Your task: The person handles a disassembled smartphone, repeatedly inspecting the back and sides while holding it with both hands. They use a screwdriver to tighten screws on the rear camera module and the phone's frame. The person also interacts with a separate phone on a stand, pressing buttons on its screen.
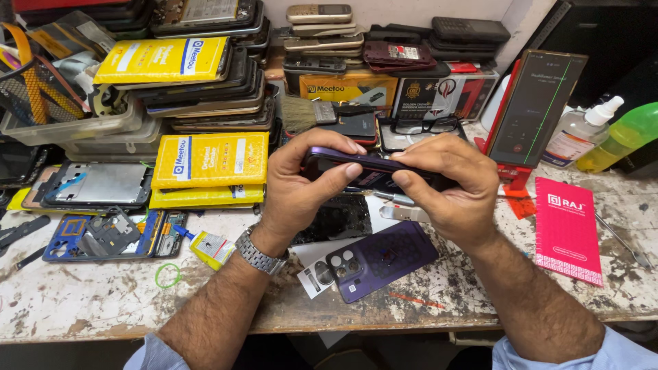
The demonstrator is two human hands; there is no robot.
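1. Nearest the camera, two forearms in rolled blue sleeves are reaching out over the worn table (82, 301); a metal watch (259, 255) is sitting on the left wrist.
2. The left hand (301, 188) and right hand (449, 185) are holding a purple phone (370, 164) edge-up between them, raised above the table. Each grip is pressed together on the phone: thumbs are lying on its upper edge and fingers are curling under it, at opposite ends.
3. Directly below the grips, a purple back cover (384, 260) with camera cut-outs is lying flat, partly over a dark panel (336, 219).
4. Just past the right grip, a screen (538, 106) with a green line is standing propped; a pink booklet (567, 229) is lying to the right of it.
5. To the left of the left grip, yellow packets (209, 161) and stacked phones are crowding the table.
6. Handling, as a judgement: the phone is looking thin, light and stiff, with smooth slippery edges and probably fragile glass. Gripping by the long side rails, near the ends, is seeming safest, with pressure staying off the flat faces.
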